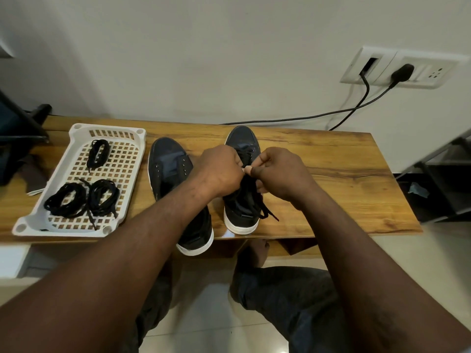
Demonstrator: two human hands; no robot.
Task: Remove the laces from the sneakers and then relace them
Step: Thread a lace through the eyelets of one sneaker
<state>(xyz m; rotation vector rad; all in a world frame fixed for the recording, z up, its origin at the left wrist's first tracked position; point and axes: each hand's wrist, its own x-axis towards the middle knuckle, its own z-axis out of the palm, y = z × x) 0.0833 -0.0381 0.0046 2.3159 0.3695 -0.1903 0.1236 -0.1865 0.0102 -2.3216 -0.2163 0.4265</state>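
Note:
Two dark blue sneakers with white soles stand toes-away on a wooden table [331,174]. The left sneaker [170,161] has bare eyelets and no lace; my left forearm crosses its heel. The right sneaker [242,138] carries a black lace [265,211] whose loose ends trail over its heel side. Both hands meet above the right sneaker's tongue. My left hand [219,169] and my right hand [277,171] each pinch the black lace with curled fingers, fingertips almost touching. The lacing under the hands is hidden.
A white perforated tray [76,128] at the table's left holds three bundles of black laces [67,200]. Dark equipment stands at the far left edge. Two black cables run from a wall socket [405,70] down behind the table. My knees sit below the front edge.

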